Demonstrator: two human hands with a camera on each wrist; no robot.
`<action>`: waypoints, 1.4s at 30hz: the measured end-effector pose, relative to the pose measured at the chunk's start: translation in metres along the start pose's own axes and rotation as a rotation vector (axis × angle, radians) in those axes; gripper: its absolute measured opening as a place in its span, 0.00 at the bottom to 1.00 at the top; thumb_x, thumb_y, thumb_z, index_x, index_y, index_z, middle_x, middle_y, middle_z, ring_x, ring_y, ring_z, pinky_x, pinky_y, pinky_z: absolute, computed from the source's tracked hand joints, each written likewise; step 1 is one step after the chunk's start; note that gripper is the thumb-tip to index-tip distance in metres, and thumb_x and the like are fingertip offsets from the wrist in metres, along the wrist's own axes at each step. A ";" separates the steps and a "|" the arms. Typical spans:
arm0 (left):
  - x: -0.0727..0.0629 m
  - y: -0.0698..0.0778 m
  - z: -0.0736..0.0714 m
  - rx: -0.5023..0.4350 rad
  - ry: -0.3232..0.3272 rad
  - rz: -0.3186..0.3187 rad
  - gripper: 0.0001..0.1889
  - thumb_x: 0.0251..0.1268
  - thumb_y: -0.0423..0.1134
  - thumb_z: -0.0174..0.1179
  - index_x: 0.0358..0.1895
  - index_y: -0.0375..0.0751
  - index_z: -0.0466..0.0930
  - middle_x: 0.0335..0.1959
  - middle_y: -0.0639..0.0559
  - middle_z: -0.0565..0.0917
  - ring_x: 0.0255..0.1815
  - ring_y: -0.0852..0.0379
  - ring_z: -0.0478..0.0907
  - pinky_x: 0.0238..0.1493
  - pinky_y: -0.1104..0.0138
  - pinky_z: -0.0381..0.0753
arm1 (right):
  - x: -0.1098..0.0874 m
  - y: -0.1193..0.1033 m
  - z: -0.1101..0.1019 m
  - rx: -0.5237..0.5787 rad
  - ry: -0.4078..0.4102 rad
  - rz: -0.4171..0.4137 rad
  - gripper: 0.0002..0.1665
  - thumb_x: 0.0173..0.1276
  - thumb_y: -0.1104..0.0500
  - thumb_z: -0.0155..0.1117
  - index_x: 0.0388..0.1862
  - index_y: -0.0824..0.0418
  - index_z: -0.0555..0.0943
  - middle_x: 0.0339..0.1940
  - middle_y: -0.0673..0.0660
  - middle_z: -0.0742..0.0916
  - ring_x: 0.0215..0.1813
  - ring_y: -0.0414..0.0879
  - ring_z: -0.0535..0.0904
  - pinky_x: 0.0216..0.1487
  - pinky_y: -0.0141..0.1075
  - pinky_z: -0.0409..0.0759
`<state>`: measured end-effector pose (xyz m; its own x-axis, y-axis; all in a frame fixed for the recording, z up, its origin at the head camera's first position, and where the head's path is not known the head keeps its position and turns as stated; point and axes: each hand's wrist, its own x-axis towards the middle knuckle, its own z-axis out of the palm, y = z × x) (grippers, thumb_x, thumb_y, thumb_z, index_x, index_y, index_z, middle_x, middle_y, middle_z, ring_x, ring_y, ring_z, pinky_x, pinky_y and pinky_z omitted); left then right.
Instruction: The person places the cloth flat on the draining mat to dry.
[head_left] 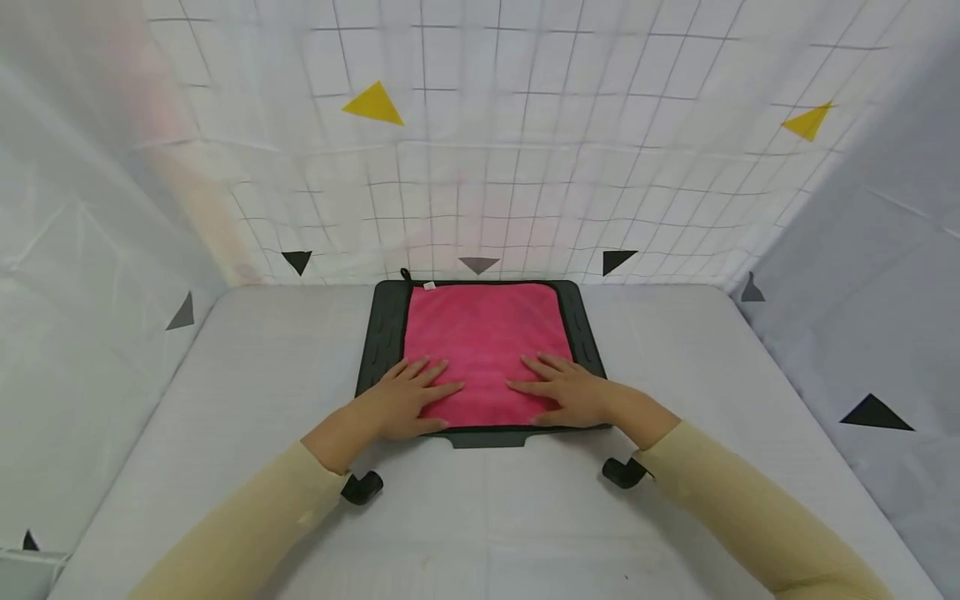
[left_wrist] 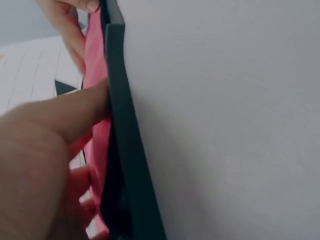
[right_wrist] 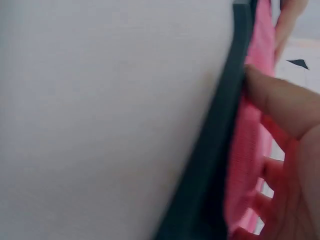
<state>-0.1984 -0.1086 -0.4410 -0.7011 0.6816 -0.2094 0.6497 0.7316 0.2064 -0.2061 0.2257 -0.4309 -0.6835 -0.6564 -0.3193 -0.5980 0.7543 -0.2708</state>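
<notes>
A pink cloth (head_left: 483, 333) with dark edging lies spread over a dark green, tray-like board (head_left: 384, 333). The board's ridged sides show left and right of the cloth, and a tab (head_left: 489, 438) sticks out at its near edge. My left hand (head_left: 405, 400) rests with spread fingers on the cloth's near left corner. Opposite it, my right hand (head_left: 573, 392) lies on the near right corner, fingers spread too. Both thumbs are close to the near edge; in the left wrist view the thumb (left_wrist: 85, 107) touches the cloth beside the board's rim (left_wrist: 127, 130).
The board stands on a white-covered table (head_left: 480, 517), near a white grid-lined back sheet (head_left: 480, 200) with yellow and black triangles. Pale sheets (head_left: 862, 275) hang at both sides. Black wrist devices (head_left: 363, 487) jut inward from the beige sleeves (head_left: 247, 517).
</notes>
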 end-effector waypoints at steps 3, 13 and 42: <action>-0.004 -0.009 -0.002 -0.118 0.031 0.022 0.33 0.72 0.57 0.58 0.77 0.58 0.64 0.81 0.45 0.54 0.81 0.40 0.46 0.77 0.45 0.48 | -0.005 0.004 -0.008 0.084 -0.022 -0.016 0.36 0.73 0.41 0.60 0.78 0.41 0.65 0.83 0.58 0.55 0.81 0.64 0.43 0.73 0.64 0.53; 0.003 -0.040 -0.034 -0.462 0.191 -0.033 0.33 0.73 0.51 0.58 0.76 0.40 0.63 0.75 0.43 0.65 0.76 0.43 0.59 0.73 0.47 0.60 | -0.001 0.030 -0.055 0.309 0.056 0.081 0.29 0.77 0.48 0.59 0.72 0.57 0.73 0.70 0.59 0.77 0.71 0.60 0.69 0.67 0.56 0.69; 0.080 -0.076 -0.036 -0.325 0.090 -0.368 0.40 0.73 0.57 0.52 0.80 0.41 0.52 0.81 0.38 0.49 0.80 0.38 0.45 0.74 0.39 0.52 | 0.096 0.091 -0.052 0.228 0.147 0.348 0.43 0.80 0.40 0.46 0.83 0.57 0.46 0.82 0.68 0.49 0.81 0.64 0.40 0.76 0.61 0.45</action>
<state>-0.3147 -0.1101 -0.4388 -0.8986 0.3649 -0.2438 0.2395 0.8733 0.4243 -0.3480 0.2313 -0.4392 -0.8902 -0.3442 -0.2985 -0.2250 0.9019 -0.3688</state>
